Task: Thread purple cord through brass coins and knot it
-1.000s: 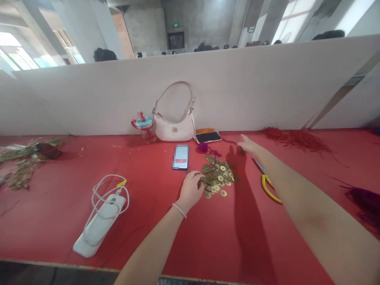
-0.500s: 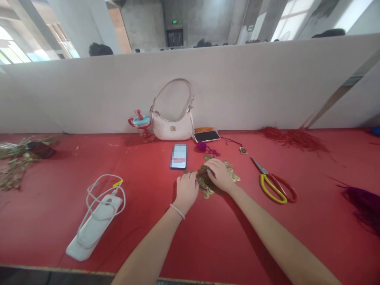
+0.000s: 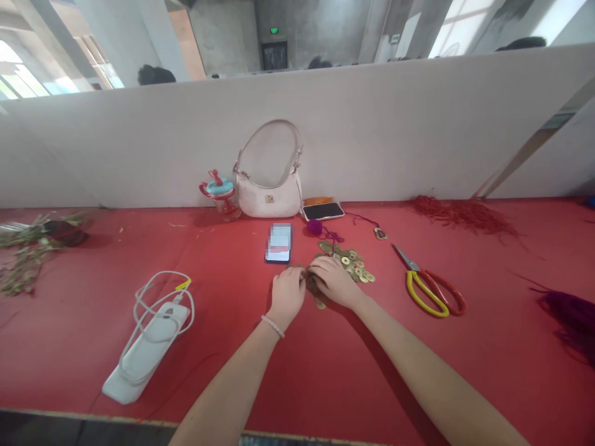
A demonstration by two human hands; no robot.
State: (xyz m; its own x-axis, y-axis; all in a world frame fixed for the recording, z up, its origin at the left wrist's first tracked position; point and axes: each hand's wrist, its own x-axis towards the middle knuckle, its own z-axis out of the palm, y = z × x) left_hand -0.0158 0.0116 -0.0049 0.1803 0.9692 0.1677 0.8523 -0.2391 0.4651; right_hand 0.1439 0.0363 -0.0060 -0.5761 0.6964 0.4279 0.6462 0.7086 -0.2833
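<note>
Brass coins [image 3: 349, 262] with holes in their middles lie heaped on the red table cover [image 3: 325, 371], just in front of a smartphone [image 3: 279, 243] whose screen is blurred out. Both hands rest on the near edge of the heap and hide part of it. The left hand [image 3: 287, 293] is curled knuckles-up, and the right hand [image 3: 333, 282] bends over the coins beside it; whether either set of fingers pinches a coin cannot be made out. A purple cord [image 3: 325, 233] trails from the heap toward a second phone [image 3: 323, 211]. Yellow-and-red scissors [image 3: 430, 288] lie to the right. Dark purple tassels [image 3: 571, 319] are cut off at the frame edge.
</note>
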